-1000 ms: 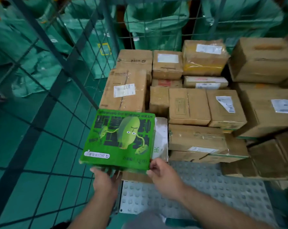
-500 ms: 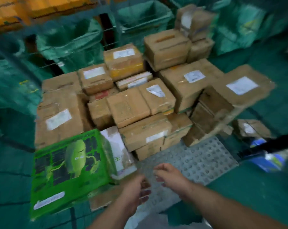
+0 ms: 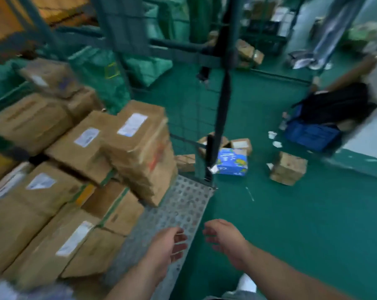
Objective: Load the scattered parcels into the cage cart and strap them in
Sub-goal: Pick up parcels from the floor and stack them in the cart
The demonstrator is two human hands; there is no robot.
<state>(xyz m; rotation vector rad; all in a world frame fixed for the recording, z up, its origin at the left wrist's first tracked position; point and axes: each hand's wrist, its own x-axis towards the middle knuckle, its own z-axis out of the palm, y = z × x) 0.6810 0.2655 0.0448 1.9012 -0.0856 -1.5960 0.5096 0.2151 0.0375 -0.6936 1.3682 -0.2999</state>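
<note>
Left hand [image 3: 170, 245] and right hand [image 3: 224, 239] hung loosely spread, empty, while blur smeared the parcels' [image 3: 137, 148] labels at nine o'clock and a strap [image 3: 222, 109] half-hid the blue box [image 3: 234, 163].

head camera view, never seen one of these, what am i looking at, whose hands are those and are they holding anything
There is no machine here. The picture comes from a wide-angle camera worn on a person's head, looking forward and down, so the two bare arms at the bottom are the wearer's own. The left hand and right hand are both empty and relaxed. On the left, brown parcels are stacked on the grey perforated floor of a wire cage cart. A black strap hangs at the cart's edge. On the green floor more parcels lie loose, among them a blue box and a brown box.
</note>
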